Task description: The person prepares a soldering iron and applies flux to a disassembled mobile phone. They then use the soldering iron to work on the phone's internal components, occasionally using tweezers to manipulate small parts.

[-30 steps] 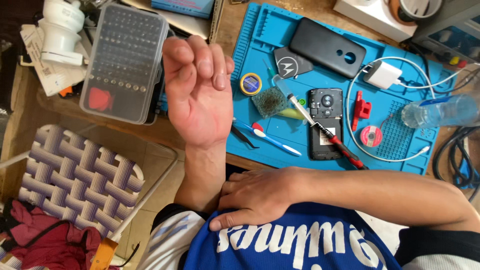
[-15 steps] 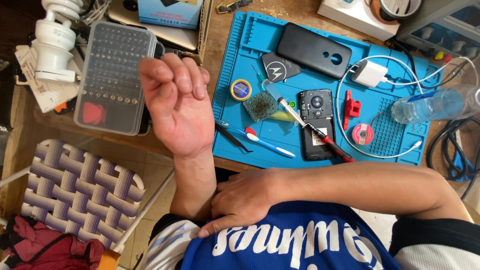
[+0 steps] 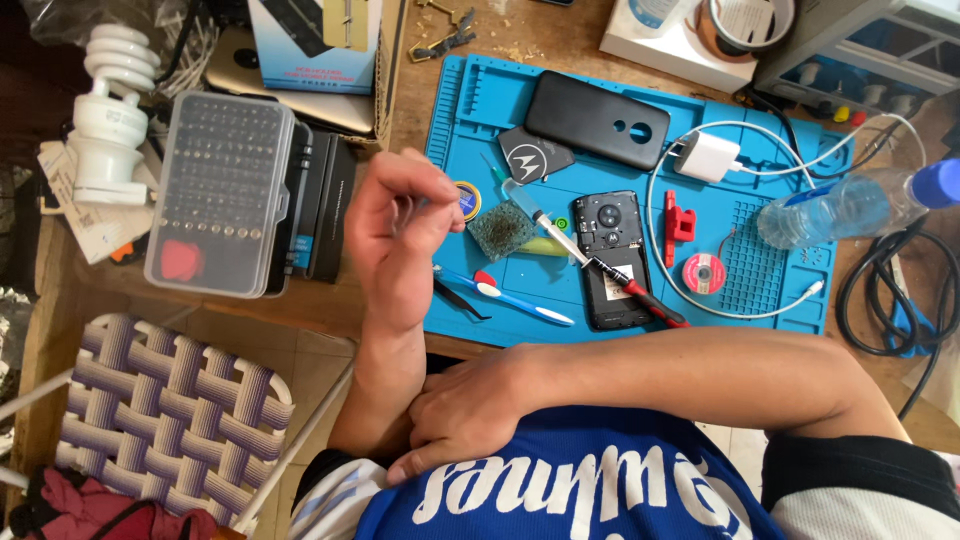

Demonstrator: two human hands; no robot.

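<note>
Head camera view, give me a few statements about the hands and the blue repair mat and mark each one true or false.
1. The left hand is raised above the desk edge, fingers curled, beside the clear plastic screwdriver bit case. True.
2. The right hand grips the red-handled screwdriver. False: it rests on the left forearm near the elbow; the screwdriver lies across the opened black phone.
3. The opened black phone lies on the blue silicone repair mat. True.
4. The clear plastic water bottle stands upright. False: it lies on its side at the mat's right edge.
5. The white charger plug sits on the mat. True.
</note>
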